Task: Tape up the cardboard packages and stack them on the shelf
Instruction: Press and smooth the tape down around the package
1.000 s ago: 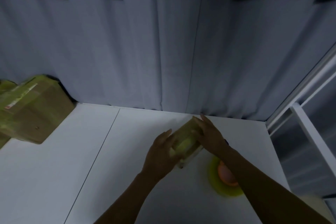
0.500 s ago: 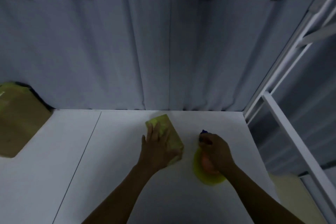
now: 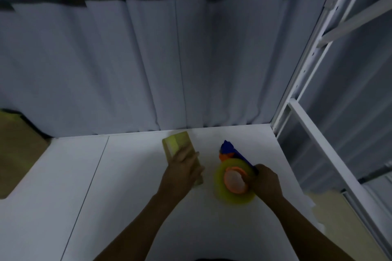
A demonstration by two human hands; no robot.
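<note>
**Hold the box flat, then bring the tape over**

The small cardboard package sits on the shelf, near the back. The left hand lies on top of it, fingers mostly straight, pressing down. The right hand has its grip closed round the tape dispenser, just beside the package. Press hard, I think, so the tape goes on straight

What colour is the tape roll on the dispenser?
The tape roll is yellow-green, around an orange hub; head view.
</note>
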